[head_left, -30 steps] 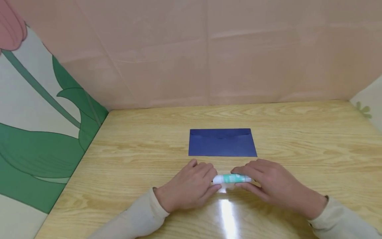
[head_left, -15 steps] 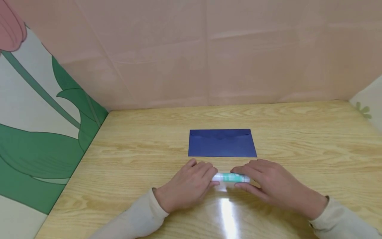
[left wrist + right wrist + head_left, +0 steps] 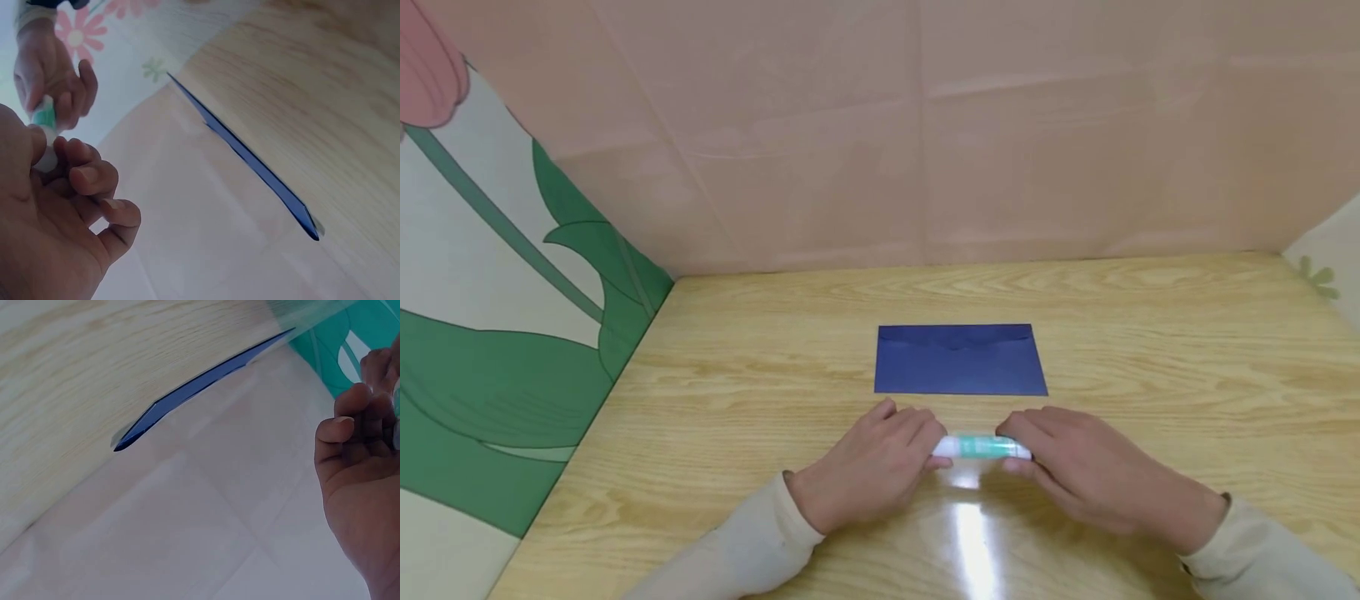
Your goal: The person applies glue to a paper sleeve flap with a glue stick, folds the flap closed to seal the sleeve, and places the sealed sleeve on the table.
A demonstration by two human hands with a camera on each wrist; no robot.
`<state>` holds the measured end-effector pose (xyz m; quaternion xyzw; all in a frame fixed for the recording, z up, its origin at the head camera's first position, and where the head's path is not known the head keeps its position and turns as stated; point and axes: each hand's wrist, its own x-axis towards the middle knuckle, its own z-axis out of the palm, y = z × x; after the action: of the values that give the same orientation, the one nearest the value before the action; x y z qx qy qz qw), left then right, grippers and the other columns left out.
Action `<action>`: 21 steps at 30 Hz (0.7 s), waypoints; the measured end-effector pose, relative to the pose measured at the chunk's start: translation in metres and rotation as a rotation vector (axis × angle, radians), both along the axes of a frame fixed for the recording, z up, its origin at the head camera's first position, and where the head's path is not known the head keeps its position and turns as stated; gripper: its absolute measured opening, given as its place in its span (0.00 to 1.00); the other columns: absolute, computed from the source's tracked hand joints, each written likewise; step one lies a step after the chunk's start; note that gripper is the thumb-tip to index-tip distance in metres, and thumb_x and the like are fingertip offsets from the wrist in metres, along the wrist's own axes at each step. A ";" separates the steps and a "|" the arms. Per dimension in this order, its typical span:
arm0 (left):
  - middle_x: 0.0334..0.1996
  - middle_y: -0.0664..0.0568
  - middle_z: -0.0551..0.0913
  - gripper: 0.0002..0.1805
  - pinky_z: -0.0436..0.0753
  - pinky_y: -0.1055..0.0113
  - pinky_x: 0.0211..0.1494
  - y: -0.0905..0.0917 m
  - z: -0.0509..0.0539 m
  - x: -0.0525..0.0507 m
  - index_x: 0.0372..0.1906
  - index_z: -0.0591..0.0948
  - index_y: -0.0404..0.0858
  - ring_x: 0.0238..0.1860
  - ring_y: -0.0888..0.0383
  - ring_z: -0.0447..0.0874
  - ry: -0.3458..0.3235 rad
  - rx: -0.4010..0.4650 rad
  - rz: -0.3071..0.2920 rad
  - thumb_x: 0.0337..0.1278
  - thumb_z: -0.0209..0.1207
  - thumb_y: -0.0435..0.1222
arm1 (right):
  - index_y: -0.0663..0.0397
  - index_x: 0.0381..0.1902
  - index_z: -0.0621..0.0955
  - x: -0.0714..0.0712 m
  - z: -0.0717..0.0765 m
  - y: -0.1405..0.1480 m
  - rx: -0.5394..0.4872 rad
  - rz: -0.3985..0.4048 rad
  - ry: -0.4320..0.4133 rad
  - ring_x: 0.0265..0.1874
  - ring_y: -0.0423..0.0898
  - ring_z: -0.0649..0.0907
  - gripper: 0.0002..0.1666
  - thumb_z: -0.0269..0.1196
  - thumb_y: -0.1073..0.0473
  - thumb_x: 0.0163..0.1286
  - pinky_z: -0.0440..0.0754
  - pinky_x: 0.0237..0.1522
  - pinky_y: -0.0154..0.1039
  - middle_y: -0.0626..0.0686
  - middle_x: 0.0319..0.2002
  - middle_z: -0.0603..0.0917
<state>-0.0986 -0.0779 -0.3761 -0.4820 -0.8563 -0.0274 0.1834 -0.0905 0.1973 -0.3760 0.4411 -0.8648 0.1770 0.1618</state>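
A white tube with a green label, seemingly a glue stick (image 3: 983, 447), is held level between both hands above the near part of the table. My left hand (image 3: 876, 468) grips its white left end, thumb below and curled fingers above. At the other end, my right hand (image 3: 1086, 467) pinches the tube between thumb and fingers. The left wrist view shows the glue stick (image 3: 45, 122) running from one hand to the other. Just beyond the hands lies a dark blue envelope (image 3: 960, 362), flat, its flap along the far side.
The wood-grain table (image 3: 760, 342) ends at a pinkish sheet (image 3: 917, 150) at the back. A panel with a painted flower and green leaves (image 3: 512, 383) borders the left side. Another pale panel (image 3: 1333, 258) stands at the right.
The right hand's fingertips have shifted slightly right along the tube, and that hand has turned a little. The left thumb has drawn in slightly. The envelope stays put.
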 end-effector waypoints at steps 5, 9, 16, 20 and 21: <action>0.29 0.59 0.75 0.14 0.63 0.71 0.35 0.002 0.000 0.002 0.41 0.74 0.43 0.29 0.64 0.67 -0.010 -0.036 -0.020 0.77 0.46 0.49 | 0.41 0.45 0.78 0.000 0.000 0.000 -0.015 0.031 0.011 0.34 0.29 0.76 0.06 0.61 0.53 0.72 0.81 0.36 0.31 0.32 0.36 0.78; 0.29 0.59 0.75 0.14 0.63 0.71 0.34 0.002 0.000 0.003 0.41 0.74 0.43 0.29 0.64 0.67 -0.026 -0.036 -0.037 0.77 0.46 0.48 | 0.42 0.44 0.78 0.001 -0.001 -0.001 -0.006 0.042 0.012 0.33 0.28 0.75 0.05 0.61 0.52 0.73 0.80 0.36 0.29 0.33 0.35 0.78; 0.27 0.59 0.71 0.13 0.61 0.72 0.32 0.004 0.001 0.004 0.38 0.73 0.42 0.27 0.64 0.63 -0.047 -0.020 -0.080 0.76 0.47 0.47 | 0.41 0.42 0.75 0.003 -0.001 -0.003 0.000 0.036 -0.046 0.30 0.25 0.71 0.07 0.63 0.55 0.70 0.77 0.33 0.27 0.30 0.32 0.73; 0.25 0.60 0.67 0.13 0.58 0.73 0.31 0.004 0.001 0.004 0.36 0.72 0.43 0.25 0.65 0.59 -0.055 -0.034 -0.083 0.76 0.47 0.47 | 0.40 0.41 0.74 0.004 -0.001 -0.004 0.003 0.034 -0.071 0.29 0.25 0.69 0.08 0.64 0.55 0.70 0.74 0.31 0.25 0.29 0.30 0.70; 0.24 0.60 0.66 0.14 0.58 0.73 0.31 0.003 0.001 0.004 0.36 0.71 0.43 0.25 0.64 0.59 -0.056 -0.039 -0.083 0.77 0.47 0.47 | 0.40 0.40 0.74 0.005 -0.001 -0.005 0.001 0.035 -0.074 0.28 0.25 0.68 0.08 0.64 0.55 0.69 0.73 0.31 0.25 0.29 0.30 0.69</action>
<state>-0.0943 -0.0745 -0.3754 -0.5195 -0.8409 -0.0320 0.1486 -0.0859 0.1928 -0.3772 0.4495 -0.8624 0.1956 0.1262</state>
